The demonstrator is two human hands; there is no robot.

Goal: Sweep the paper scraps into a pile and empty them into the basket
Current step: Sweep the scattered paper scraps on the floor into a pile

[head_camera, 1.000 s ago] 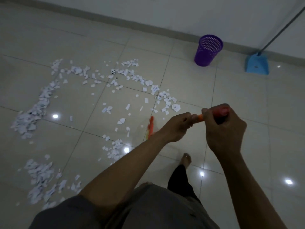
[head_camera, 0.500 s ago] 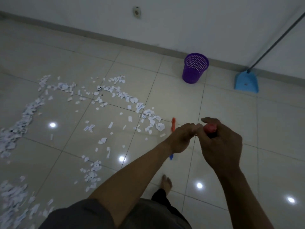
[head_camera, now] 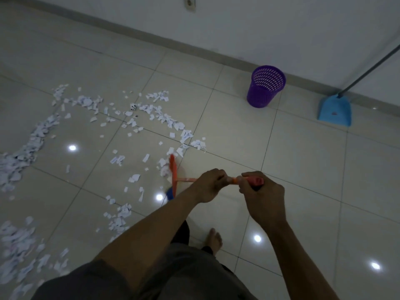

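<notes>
Our left hand [head_camera: 208,185] and right hand [head_camera: 263,199] both curl their fingers tight round the handle of the thin orange plastic broom [head_camera: 173,171]. Its head sits among torn white paper scraps [head_camera: 168,120] strewn over the pale tiled floor [head_camera: 292,152]. The purple perforated plastic basket [head_camera: 266,86] stands well apart by the wall, near a blue plastic dustpan [head_camera: 334,110].

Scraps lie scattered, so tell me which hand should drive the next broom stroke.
Probably left. The left hand grips the handle nearer the broom head, beside the scraps; the right hand holds the end.
</notes>
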